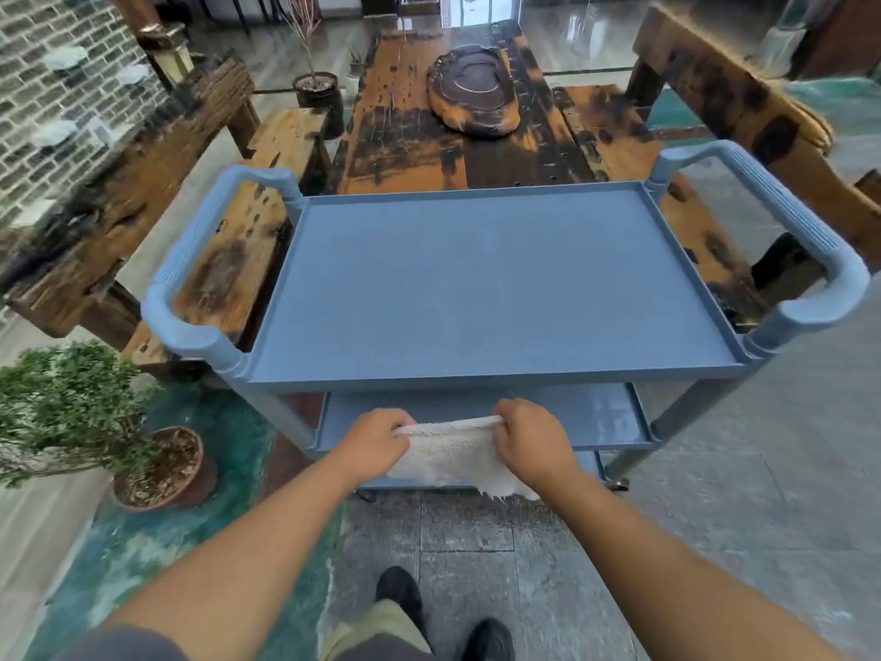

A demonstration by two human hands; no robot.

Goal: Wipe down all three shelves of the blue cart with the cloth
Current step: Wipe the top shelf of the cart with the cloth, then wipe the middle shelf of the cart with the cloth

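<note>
The blue cart (pixel 491 374) stands in front of me with its bare top shelf (pixel 491 274) in full view. Its middle shelf (pixel 596 417) shows below the top rim, and a strip of the bottom shelf (pixel 589 462) peeks out lower down. A white terry cloth (pixel 453 453) hangs stretched between my two hands in front of the middle shelf. My left hand (pixel 374 441) pinches its upper left corner. My right hand (pixel 531 441) grips its upper right edge. Most of the lower shelves is hidden.
A potted green shrub (pixel 86 407) stands on the floor at the cart's left. Wooden benches (pixel 248 221) flank a long wooden table (pixel 453 121) behind the cart. A large chair (pixel 743 88) sits at the right. My shoes (pixel 400 593) are on grey floor tiles below.
</note>
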